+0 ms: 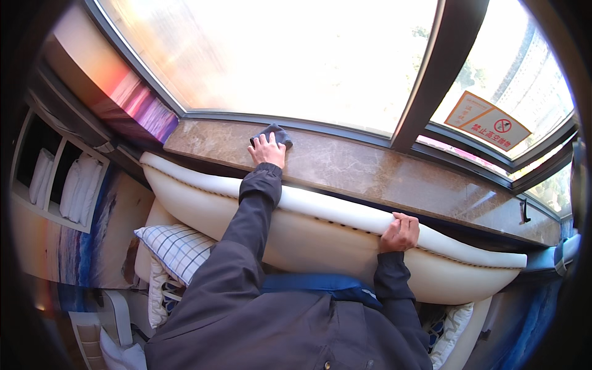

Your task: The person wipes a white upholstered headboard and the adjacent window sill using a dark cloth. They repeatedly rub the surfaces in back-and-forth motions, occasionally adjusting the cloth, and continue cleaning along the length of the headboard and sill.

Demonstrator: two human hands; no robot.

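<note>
My left hand reaches out onto the brown marble windowsill and presses a dark grey cloth against it. Its fingers lie over the near side of the cloth, which bunches up beyond them close to the window frame. Farther right, my right hand grips the padded top edge of a cream sofa backrest, fingers curled over it. A row of dark studs runs along that backrest below its rounded top. My left forearm crosses over the backrest.
Large window panes with a dark frame rise behind the sill. A warning sticker is on the right pane. A checked pillow leans at the left, and a white patterned cushion sits at the lower right.
</note>
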